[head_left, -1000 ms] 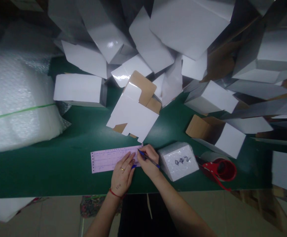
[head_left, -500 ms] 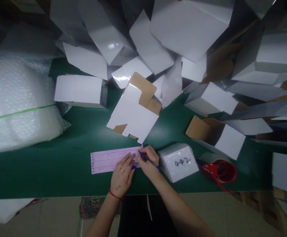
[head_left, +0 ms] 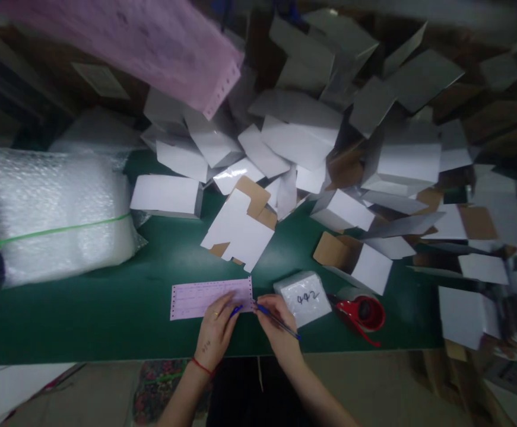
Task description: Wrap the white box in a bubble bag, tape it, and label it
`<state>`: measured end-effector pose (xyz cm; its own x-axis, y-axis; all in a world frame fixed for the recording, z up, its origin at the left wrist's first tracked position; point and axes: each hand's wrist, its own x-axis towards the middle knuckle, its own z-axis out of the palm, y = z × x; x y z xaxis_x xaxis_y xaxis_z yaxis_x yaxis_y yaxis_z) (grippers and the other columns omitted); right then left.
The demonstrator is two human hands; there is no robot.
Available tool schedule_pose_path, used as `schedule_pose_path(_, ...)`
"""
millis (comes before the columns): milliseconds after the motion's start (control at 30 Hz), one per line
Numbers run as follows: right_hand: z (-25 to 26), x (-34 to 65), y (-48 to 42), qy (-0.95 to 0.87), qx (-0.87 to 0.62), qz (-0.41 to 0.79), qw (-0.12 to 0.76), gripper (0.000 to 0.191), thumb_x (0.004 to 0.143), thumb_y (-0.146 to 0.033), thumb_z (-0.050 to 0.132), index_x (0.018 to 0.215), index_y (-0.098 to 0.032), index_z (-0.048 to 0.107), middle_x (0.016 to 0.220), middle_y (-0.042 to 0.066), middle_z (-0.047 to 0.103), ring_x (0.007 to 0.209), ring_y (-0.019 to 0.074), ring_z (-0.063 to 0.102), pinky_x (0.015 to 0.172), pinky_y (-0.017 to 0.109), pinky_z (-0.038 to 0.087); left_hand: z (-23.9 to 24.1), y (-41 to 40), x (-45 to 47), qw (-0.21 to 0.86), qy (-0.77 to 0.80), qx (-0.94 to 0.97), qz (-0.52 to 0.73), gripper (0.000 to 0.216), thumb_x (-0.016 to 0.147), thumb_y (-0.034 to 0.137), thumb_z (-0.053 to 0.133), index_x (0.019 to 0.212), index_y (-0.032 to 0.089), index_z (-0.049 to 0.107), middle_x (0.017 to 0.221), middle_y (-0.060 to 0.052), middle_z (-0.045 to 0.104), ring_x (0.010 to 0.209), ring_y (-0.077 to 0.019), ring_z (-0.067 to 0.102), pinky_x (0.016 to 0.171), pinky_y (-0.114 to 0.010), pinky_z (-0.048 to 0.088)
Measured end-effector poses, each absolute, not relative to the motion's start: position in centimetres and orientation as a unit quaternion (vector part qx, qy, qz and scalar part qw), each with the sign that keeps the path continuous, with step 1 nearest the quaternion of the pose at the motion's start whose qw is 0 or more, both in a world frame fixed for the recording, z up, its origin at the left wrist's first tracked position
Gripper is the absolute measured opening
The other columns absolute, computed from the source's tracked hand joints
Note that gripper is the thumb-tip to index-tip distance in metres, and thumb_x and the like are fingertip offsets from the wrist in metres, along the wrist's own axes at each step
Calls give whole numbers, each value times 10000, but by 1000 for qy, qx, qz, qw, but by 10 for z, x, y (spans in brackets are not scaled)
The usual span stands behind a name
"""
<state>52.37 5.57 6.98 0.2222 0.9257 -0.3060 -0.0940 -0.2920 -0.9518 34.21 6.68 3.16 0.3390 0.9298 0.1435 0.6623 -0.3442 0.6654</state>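
Comparing with the frames just before: the view has pulled back and tilted up, so more of the box pile shows and a second pink sheet (head_left: 120, 41), blurred, now hangs across the upper left. On the table (head_left: 84, 320) nothing has shifted. The left hand (head_left: 216, 338) is still flat on the pink slip (head_left: 205, 296), fingers spread over its right half, pinning it down. The right hand (head_left: 278, 323) keeps a closed grip on the blue pen (head_left: 276, 318), but the tip now sits at the slip's right edge rather than on its top corner; judged from this, the writing has moved down the slip or paused.

Room: the slip lies near the table's front edge, with bare green to its left. Just right of the pen hand sits the wrapped block marked 442 (head_left: 305, 296), then the red tape dispenser (head_left: 360, 311). A flattened white carton (head_left: 238, 231) lies close behind the slip; the bubble-wrap roll (head_left: 53, 213) stands well apart, left.
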Motion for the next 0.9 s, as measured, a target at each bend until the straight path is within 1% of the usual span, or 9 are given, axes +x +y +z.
schedule_pose_path(67,85,529,59,-305,-595,556,494,232,891,-403,745,952,-188,682,926,75,711,867,240,705,820,363,588,56,65,339,264,517,767,274,227,1034,288,467,1122,195,655,1133,-94,723,1027,-225,702,878,-401,613)
schedule_pose_path(133,101,532,63,-270,-577,587,499,339,884,-495,759,956,-179,658,847,72,720,777,246,725,713,350,615,83,60,336,278,515,759,285,234,1041,308,459,1112,210,658,1045,-58,745,976,-190,713,860,-343,614)
schedule_pose_path(233,126,529,67,-239,-553,620,502,425,835,-538,820,944,-177,622,742,41,698,677,225,715,580,282,593,122,52,334,299,513,746,301,239,1043,332,463,1111,232,669,1032,-29,754,982,-159,714,872,-285,606)
schedule_pose_path(333,150,520,68,-240,-521,648,501,459,807,-548,851,926,-170,618,710,30,680,656,208,701,553,252,570,149,45,333,316,512,735,312,248,1041,334,469,1099,233,688,1027,-39,756,976,-161,716,862,-271,605)
schedule_pose_path(433,166,511,67,-259,-496,658,504,471,800,-560,858,898,-167,618,692,28,674,618,188,677,535,238,552,165,41,329,317,511,730,326,258,1037,327,475,1103,214,698,1029,-65,758,978,-179,720,868,-284,605)
schedule_pose_path(533,176,504,67,-281,-482,651,514,450,827,-554,842,906,-172,618,693,21,677,616,167,665,555,223,543,174,40,324,311,511,727,336,248,1035,312,479,1134,226,689,1049,-56,757,996,-174,715,901,-284,594)
schedule_pose_path(667,183,498,66,-309,-458,666,502,465,820,-569,845,894,-170,620,693,21,678,615,160,664,547,207,523,188,38,320,311,507,727,341,262,1037,351,472,1129,231,686,1045,-55,755,975,-171,714,876,-264,589)
schedule_pose_path(800,191,496,60,-328,-436,697,465,515,740,-583,898,837,-155,628,670,33,668,570,175,656,482,203,488,204,29,320,333,496,732,328,268,1027,386,491,988,236,709,924,-37,755,860,-166,718,805,-236,585)
schedule_pose_path(900,195,499,52,-328,-441,694,464,520,746,-595,889,842,-157,627,690,30,664,571,174,652,486,209,486,212,20,320,353,495,725,323,295,1033,389,479,920,237,705,847,-10,741,796,-138,714,782,-193,573)
